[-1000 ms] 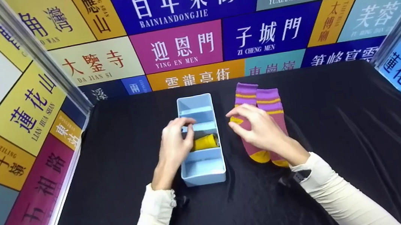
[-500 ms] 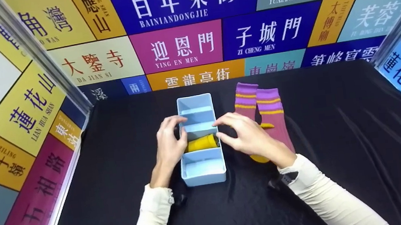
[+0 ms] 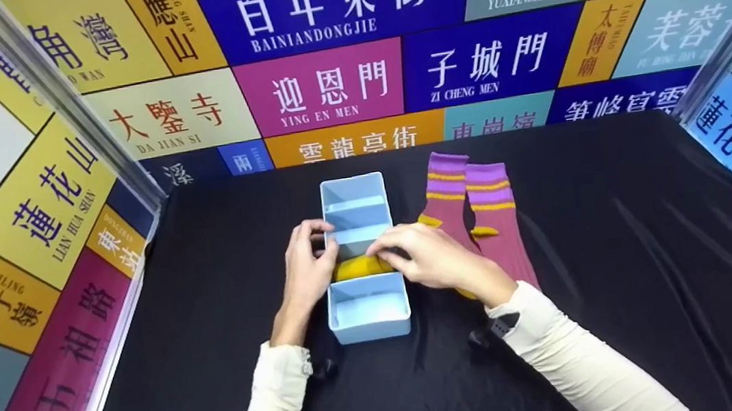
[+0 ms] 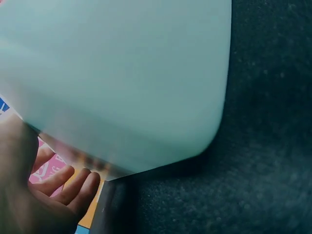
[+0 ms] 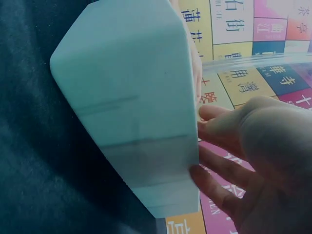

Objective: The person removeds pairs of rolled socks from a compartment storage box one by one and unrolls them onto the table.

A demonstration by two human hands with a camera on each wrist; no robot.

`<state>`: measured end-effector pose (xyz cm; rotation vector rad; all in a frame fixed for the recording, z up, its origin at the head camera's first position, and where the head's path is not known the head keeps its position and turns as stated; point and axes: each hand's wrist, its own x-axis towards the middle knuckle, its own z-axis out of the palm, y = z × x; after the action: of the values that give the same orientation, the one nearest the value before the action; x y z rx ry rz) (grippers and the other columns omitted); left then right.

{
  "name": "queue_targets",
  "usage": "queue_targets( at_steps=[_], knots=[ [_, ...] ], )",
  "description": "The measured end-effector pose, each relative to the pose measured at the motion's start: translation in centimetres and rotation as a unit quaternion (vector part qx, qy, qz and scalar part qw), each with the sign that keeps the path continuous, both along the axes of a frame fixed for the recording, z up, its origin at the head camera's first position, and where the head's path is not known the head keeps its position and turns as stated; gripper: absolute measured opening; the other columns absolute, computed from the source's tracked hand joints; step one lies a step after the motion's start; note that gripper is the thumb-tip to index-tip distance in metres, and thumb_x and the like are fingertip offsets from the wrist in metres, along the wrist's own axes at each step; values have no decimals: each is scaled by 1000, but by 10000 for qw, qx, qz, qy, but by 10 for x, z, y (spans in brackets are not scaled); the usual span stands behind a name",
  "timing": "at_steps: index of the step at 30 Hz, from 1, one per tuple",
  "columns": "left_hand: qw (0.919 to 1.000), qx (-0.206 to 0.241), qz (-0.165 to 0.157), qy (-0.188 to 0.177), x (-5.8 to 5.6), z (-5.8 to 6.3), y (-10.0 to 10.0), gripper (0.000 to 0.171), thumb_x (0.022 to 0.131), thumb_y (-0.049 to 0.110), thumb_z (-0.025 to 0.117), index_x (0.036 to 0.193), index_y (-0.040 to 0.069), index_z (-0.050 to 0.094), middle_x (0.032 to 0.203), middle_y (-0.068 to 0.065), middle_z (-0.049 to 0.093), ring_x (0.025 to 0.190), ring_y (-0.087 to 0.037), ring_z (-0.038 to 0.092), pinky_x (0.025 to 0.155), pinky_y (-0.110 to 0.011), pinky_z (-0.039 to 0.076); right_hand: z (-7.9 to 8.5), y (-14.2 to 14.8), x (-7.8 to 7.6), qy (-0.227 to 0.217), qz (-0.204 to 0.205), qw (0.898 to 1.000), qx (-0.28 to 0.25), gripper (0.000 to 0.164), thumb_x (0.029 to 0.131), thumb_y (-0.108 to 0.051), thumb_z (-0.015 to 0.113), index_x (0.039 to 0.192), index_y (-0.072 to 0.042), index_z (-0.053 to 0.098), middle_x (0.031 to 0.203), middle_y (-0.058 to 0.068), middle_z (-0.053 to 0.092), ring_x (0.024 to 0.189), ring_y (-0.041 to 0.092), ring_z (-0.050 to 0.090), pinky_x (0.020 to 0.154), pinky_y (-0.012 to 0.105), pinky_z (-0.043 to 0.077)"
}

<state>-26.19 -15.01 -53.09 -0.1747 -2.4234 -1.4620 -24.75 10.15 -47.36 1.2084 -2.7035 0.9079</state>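
A light blue divided box (image 3: 371, 329) stands on the black cloth. In its second compartment from the front lies a yellow rolled sock-like bundle (image 3: 352, 268), its right end covered by fingers. My right hand (image 3: 432, 256) reaches over the right rim, index finger and thumb close together on that end, appearing to pinch it. At the left rim is my left hand (image 3: 307, 264), fingers loosely bent and thumb beside the bundle's left end. Both wrist views show the box's outer wall (image 5: 141, 83) with fingers at its rim; the bundle is hidden there.
Two purple and rose socks with yellow stripes (image 3: 491, 206) lie flat right of the box, partly under the right forearm. The box's other compartments show bare bottoms. Panels with street names (image 3: 325, 89) wall in the back and sides of the black-covered table (image 3: 607, 261).
My right hand has come left from over the socks to the bundle in the box, its index finger and thumb closing together. My left hand has shifted slightly left to the rim.
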Motion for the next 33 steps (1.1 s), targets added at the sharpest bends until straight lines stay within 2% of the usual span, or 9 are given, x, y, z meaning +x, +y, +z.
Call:
queue_targets(
  at_steps=[4, 8, 11, 13, 19, 24, 29, 33],
  knots=[
    [9999, 79, -11, -92, -1, -2, 1, 20, 99, 15, 69, 119, 18, 68, 124, -6, 67, 111, -20, 74, 88, -36, 62, -1, -3, -7, -174, 73, 9994, 284, 21, 107, -17, 68, 123, -18, 81, 116, -2, 81, 107, 20, 75, 99, 41, 60],
    [9998, 175, -19, -123, -2, -4, 1, 20, 100, 16, 69, 119, 21, 66, 126, -2, 67, 111, -21, 74, 92, -36, 62, -1, -4, -14, -314, 114, 9993, 186, 19, 102, -23, 77, 119, -16, 83, 113, -2, 83, 101, 19, 77, 93, 38, 62],
    [9994, 308, -1, -129, -4, -7, 1, 20, 100, 17, 68, 119, 23, 65, 128, 0, 68, 112, -24, 74, 98, -41, 61, 1, -5, -18, -375, 39, 9992, 89, 23, 96, -29, 85, 115, -17, 84, 106, -2, 84, 94, 19, 77, 85, 38, 62],
    [9992, 382, 21, -137, -4, -8, 1, 19, 101, 18, 68, 119, 23, 65, 129, 0, 68, 112, -24, 74, 100, -43, 60, 2, -6, -20, -390, -43, 9992, 76, 24, 94, -30, 87, 114, -18, 85, 104, -2, 84, 93, 19, 78, 85, 38, 62],
    [9982, 556, 66, -197, 0, -12, 1, 18, 102, 18, 67, 119, 22, 64, 130, 1, 69, 110, -21, 76, 96, -39, 59, 2, -13, -17, -80, -140, 9993, 337, 15, 97, -25, 84, 111, -23, 86, 105, -7, 84, 94, 15, 79, 80, 36, 63],
    [9979, 557, 157, -276, 4, -13, 1, 18, 102, 19, 68, 118, 22, 64, 129, 1, 69, 110, -20, 76, 96, -39, 59, 6, -17, -14, -108, -124, 9971, 739, 20, 98, -32, 82, 117, -25, 85, 108, -7, 84, 87, 16, 75, 69, 34, 57],
    [9981, 522, 178, -285, 3, -12, 2, 17, 102, 19, 68, 118, 22, 64, 130, -1, 69, 110, -21, 77, 97, -40, 60, 13, -19, -17, -334, -302, 9928, 1109, 29, 95, -39, 85, 121, -27, 83, 107, -6, 83, 91, 17, 74, 74, 36, 58],
    [9980, 547, 156, -261, 0, -10, 4, 18, 102, 19, 69, 118, 23, 63, 131, -1, 69, 110, -22, 77, 97, -40, 60, 18, -21, -20, -317, -387, 9897, 1341, 32, 93, -37, 87, 123, -27, 83, 110, -4, 84, 96, 18, 77, 80, 39, 62]
  ],
)
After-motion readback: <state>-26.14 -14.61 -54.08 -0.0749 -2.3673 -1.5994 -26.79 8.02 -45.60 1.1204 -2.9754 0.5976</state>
